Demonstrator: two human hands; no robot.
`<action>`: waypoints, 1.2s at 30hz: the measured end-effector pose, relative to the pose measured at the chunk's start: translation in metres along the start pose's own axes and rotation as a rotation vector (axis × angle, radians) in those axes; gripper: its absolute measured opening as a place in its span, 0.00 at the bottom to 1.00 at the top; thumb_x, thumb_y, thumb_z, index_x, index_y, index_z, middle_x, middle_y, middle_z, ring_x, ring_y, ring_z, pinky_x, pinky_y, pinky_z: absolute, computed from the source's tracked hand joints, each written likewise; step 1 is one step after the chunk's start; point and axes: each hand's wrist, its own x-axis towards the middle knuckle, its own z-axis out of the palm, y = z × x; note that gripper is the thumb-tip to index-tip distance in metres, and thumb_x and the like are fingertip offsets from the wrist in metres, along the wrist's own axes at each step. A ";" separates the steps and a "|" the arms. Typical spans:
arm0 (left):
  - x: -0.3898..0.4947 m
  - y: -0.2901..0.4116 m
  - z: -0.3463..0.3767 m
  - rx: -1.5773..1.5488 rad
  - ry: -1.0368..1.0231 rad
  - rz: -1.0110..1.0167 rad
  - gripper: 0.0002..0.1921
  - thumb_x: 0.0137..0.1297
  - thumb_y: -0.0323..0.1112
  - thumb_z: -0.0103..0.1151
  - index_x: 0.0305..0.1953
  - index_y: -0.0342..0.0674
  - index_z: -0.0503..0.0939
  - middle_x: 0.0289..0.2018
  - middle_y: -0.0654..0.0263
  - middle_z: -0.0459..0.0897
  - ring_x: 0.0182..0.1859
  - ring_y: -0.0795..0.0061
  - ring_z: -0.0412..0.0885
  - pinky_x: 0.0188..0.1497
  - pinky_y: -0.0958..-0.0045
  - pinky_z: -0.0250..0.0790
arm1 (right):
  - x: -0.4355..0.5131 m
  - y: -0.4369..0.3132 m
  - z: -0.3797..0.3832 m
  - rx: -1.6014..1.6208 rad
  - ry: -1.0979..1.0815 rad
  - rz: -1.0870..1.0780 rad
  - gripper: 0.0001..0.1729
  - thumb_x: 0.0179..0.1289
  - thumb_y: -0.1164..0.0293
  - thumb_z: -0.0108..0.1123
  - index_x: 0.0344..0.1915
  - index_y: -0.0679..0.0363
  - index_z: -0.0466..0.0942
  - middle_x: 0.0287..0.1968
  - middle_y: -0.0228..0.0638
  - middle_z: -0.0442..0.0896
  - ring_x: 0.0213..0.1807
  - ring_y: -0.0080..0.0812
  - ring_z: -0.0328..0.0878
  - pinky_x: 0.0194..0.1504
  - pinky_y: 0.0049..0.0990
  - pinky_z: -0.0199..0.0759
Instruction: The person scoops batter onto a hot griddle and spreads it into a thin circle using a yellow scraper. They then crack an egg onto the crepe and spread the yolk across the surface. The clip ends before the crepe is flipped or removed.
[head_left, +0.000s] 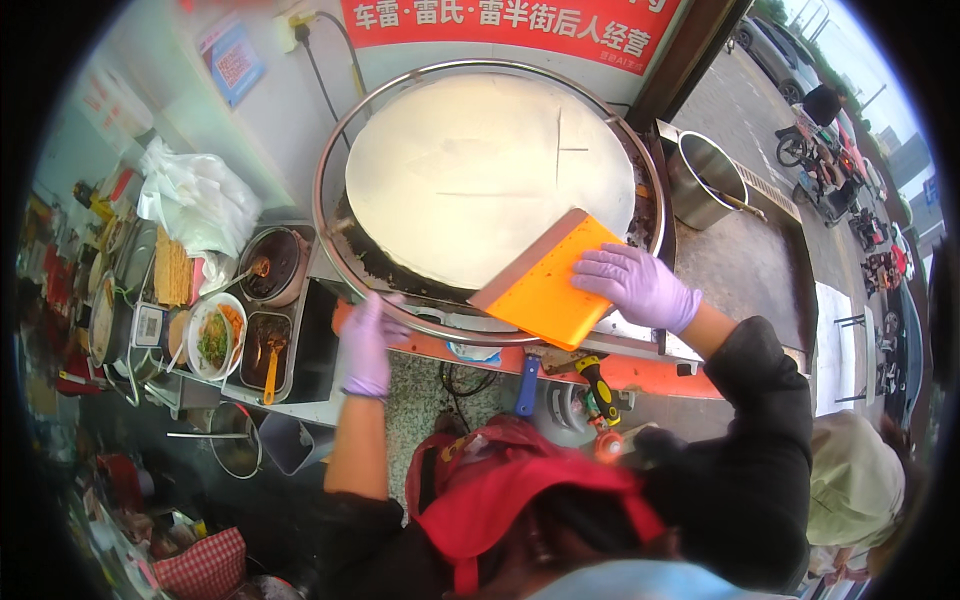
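A large round sheet of pale batter (480, 165) covers a round griddle, with a few straight lines marked in its surface. Around the griddle runs a metal ring rail (320, 202). My right hand (634, 289), in a purple glove, holds a wide orange scraper (551, 292) with a dull straight blade, which lies over the batter's near right edge. At the near left of the rail is my left hand (371, 341), also gloved, its fingers by the metal tube; whether they close on it is hard to tell.
Left of the griddle stand a pot of dark sauce (271, 262), a bowl of chopped vegetables (215, 336) and a sauce tray with an orange spoon (271, 375). A steel pot (705, 180) stands at the right. Below the counter edge hang blue-handled (528, 386) and yellow-black-handled (598, 390) tools.
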 end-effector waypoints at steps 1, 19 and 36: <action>0.011 0.011 -0.009 0.001 -0.011 0.010 0.24 0.69 0.54 0.46 0.43 0.36 0.78 0.33 0.63 0.82 0.30 0.77 0.80 0.31 0.78 0.73 | -0.004 0.003 -0.005 -0.009 -0.003 -0.003 0.23 0.51 0.76 0.53 0.51 0.57 0.72 0.51 0.36 0.78 0.55 0.39 0.75 0.57 0.37 0.70; -0.039 -0.034 0.025 -0.172 -0.189 -0.002 0.17 0.70 0.43 0.49 0.44 0.32 0.74 0.29 0.58 0.82 0.30 0.70 0.82 0.34 0.71 0.77 | 0.159 0.137 0.053 -0.224 0.148 0.587 0.19 0.58 0.78 0.49 0.51 0.57 0.72 0.42 0.43 0.81 0.40 0.43 0.80 0.42 0.35 0.74; -0.024 -0.040 0.020 -0.314 -0.063 0.077 0.16 0.70 0.44 0.48 0.40 0.35 0.75 0.37 0.58 0.83 0.31 0.71 0.82 0.34 0.69 0.78 | 0.032 -0.056 -0.014 0.109 0.061 0.054 0.26 0.49 0.76 0.54 0.53 0.60 0.71 0.49 0.41 0.78 0.52 0.42 0.77 0.53 0.40 0.72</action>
